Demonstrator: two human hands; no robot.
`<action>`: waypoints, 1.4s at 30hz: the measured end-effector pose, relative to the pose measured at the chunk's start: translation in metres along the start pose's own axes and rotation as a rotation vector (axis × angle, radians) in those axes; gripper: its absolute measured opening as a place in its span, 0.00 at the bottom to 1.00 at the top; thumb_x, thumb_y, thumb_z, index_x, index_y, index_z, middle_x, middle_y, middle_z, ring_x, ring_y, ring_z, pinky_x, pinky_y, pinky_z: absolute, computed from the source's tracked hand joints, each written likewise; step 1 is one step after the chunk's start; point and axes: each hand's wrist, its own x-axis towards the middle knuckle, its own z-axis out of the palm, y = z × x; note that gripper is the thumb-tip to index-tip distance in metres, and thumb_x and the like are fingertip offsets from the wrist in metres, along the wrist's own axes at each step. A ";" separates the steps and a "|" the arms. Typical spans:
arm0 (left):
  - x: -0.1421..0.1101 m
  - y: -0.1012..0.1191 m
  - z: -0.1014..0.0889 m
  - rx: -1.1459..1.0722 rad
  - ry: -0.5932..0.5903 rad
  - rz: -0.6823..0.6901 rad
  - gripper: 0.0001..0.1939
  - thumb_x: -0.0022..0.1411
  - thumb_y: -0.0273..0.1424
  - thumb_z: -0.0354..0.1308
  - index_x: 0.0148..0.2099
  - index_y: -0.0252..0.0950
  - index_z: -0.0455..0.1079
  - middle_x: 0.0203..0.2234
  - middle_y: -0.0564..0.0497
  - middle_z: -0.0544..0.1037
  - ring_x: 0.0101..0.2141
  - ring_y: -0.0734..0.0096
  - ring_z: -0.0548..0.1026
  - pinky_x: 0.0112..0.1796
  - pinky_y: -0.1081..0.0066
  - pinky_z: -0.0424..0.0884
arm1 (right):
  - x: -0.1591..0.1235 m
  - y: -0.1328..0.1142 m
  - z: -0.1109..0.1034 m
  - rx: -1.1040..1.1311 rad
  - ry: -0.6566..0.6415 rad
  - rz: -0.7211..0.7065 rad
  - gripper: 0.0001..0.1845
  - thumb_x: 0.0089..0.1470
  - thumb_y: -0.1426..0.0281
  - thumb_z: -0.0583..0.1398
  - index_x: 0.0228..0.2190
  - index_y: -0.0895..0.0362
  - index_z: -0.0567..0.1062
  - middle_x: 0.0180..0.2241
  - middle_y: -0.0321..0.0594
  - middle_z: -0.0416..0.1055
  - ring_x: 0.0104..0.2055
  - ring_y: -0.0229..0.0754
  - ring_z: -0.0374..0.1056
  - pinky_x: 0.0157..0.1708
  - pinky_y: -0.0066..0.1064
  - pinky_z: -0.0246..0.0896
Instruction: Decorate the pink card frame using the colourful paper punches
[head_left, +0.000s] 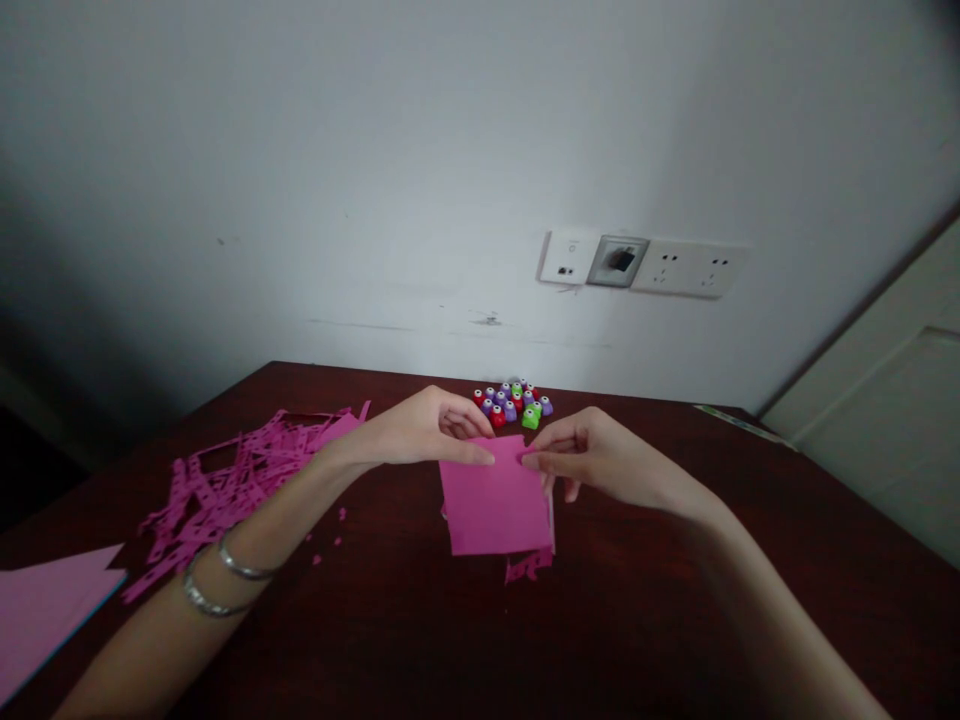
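Note:
A square of pink paper (497,505) is held up above the dark table, pinched along its top edge. My left hand (431,428) grips the top left part, thumb in front and fingers behind. At the top right corner, my right hand (589,460) pinches the same sheet between thumb and fingers. Behind and below the square, a torn or punched pink scrap (529,566) shows in part. Just beyond my hands stands a cluster of small red, purple and green pieces (512,402), each with a round white top.
Pink cut paper strips (232,480) lie heaped on the table's left side, with a few tiny scraps (337,541) nearby. Light pink sheets (52,610) rest at the left front. Wall sockets (690,268) sit above the table. A thin flat strip (746,425) lies at the right back edge.

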 end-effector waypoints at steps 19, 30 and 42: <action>0.007 -0.004 0.044 -0.313 0.059 -0.145 0.12 0.46 0.36 0.64 0.28 0.30 0.72 0.20 0.51 0.74 0.20 0.78 0.70 0.21 0.78 0.62 | 0.002 -0.008 0.017 -0.163 0.060 -0.210 0.17 0.59 0.61 0.49 0.23 0.58 0.62 0.20 0.31 0.58 0.20 0.30 0.53 0.17 0.23 0.47; 0.006 -0.004 0.047 -0.281 -0.042 0.020 0.11 0.49 0.34 0.63 0.32 0.31 0.75 0.24 0.50 0.76 0.24 0.77 0.70 0.26 0.76 0.65 | 0.007 0.000 0.015 0.017 -0.010 -0.277 0.18 0.58 0.59 0.50 0.23 0.58 0.64 0.21 0.30 0.55 0.22 0.30 0.51 0.21 0.23 0.49; 0.009 -0.009 0.033 -0.297 0.169 -0.029 0.14 0.48 0.36 0.63 0.36 0.33 0.74 0.24 0.50 0.76 0.22 0.78 0.69 0.22 0.78 0.63 | -0.010 -0.004 -0.006 -0.100 -0.042 -0.121 0.18 0.56 0.56 0.52 0.27 0.58 0.68 0.20 0.33 0.63 0.21 0.31 0.59 0.18 0.23 0.52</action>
